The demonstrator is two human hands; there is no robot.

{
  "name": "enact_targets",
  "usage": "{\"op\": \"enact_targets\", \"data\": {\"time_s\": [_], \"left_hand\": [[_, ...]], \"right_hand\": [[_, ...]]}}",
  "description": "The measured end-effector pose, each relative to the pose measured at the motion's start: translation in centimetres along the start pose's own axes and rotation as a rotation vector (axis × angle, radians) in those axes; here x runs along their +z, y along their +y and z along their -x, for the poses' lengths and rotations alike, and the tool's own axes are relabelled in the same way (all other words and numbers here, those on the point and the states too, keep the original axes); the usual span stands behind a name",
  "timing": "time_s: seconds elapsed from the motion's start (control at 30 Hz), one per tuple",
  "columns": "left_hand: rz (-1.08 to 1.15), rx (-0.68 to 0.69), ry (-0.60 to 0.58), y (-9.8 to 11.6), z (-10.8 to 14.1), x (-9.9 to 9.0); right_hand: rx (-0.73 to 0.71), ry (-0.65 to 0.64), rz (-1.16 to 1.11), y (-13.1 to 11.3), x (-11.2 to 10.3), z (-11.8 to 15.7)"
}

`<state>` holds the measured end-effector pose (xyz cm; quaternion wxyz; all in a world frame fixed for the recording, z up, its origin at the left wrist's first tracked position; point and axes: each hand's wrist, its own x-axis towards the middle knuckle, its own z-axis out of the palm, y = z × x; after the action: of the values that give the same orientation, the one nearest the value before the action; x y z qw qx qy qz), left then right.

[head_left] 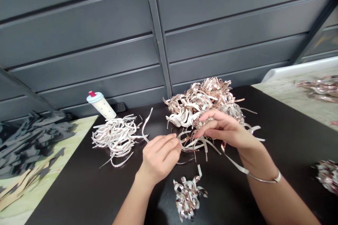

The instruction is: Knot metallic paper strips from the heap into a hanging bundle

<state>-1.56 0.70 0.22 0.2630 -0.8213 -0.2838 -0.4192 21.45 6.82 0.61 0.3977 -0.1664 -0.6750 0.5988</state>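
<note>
Across the upper frame, a dark grey panelled metal wall. At the left edge, dark grey flat cut pieces heaped above tan flat strips, both on a pale green tabletop. From lower left towards the right edge, a matte black tabletop.

Left of centre, leaning, a white tumbler with a light blue lid and red cap; just beside it, a small dark object, too blurred to identify. Below, a loose tangle of thin white strips.

Near centre, the left hand, fingers curled narrow, with a single white curved strip rising beside its knuckles; cannot tell whether gripped. At bottom centre, a small pile of curled white-and-copper foil strips.

Right of centre, a large heap of shiny copper-pink and white foil strips, with loose thin strips spilling between the hands. Over its lower edge, the right hand, fingers bent and partly spread; cannot tell whether pinching anything. Below its palm, a pale ribbon-like strip running down to a thin silver bangle on the wrist.

At the right edge, another curled foil bundle; above, blurred metallic strips on a pale surface.
</note>
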Motion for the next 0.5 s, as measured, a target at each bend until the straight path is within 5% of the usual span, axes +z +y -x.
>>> {"op": "enact_targets", "data": {"time_s": [0.33, 0.5], "left_hand": [[0.026, 0.045, -0.11, -0.2, 0.3, 0.2], [0.168, -0.134, -0.073, -0.8, 0.5, -1.2]], "right_hand": [[0.169, 0.088, -0.219, 1.6, 0.5, -1.9], [0.064, 0.373, -0.291, 2.7, -0.6, -2.5]]}}
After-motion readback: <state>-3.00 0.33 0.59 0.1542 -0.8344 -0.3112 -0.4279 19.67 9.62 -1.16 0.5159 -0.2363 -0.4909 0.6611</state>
